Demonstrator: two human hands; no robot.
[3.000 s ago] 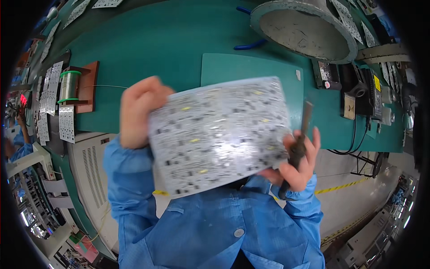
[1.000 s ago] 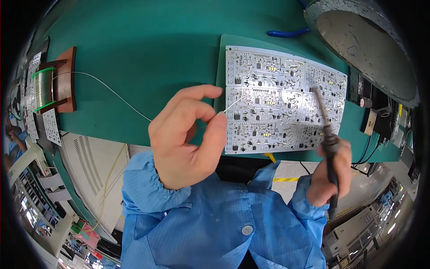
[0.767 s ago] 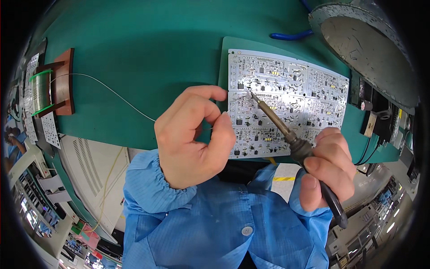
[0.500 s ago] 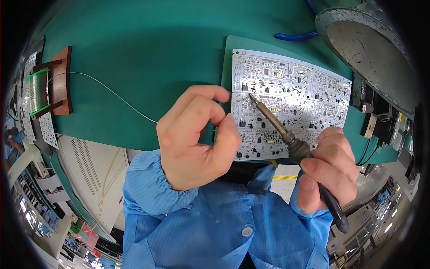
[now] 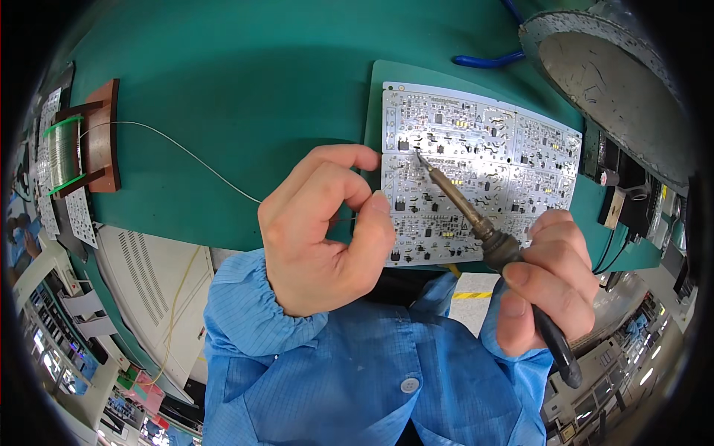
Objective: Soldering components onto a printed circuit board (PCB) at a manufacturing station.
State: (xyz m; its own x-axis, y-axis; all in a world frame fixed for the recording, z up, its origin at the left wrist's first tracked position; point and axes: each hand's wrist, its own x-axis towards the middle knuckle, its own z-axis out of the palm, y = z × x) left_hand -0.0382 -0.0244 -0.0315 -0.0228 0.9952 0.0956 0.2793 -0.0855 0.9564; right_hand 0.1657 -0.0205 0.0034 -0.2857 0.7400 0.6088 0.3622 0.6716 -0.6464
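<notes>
My right hand (image 5: 554,286) is wrapped round the dark handle of a soldering iron (image 5: 462,208). The iron slants up and to the left, its tip at the seam between the upper and lower halves of a white circuit board panel (image 5: 483,175) full of small parts. At the panel's left edge, my left hand (image 5: 323,230) is closed in a pinch on thin solder wire (image 5: 195,154). The wire runs from a spool (image 5: 65,152) at far left and passes behind the hand. Where its end lies is hard to make out.
The spool sits in a brown stand (image 5: 108,137) on the green mat (image 5: 223,82). Blue-handled pliers (image 5: 487,60) lie beyond the panel. A large grey round hood (image 5: 610,89) overhangs the far right. More boards (image 5: 78,212) lie beside the spool.
The iron's tip has shifted very slightly across the panel. The panel and my left hand have moved a touch to the left; both grips stay the same.
</notes>
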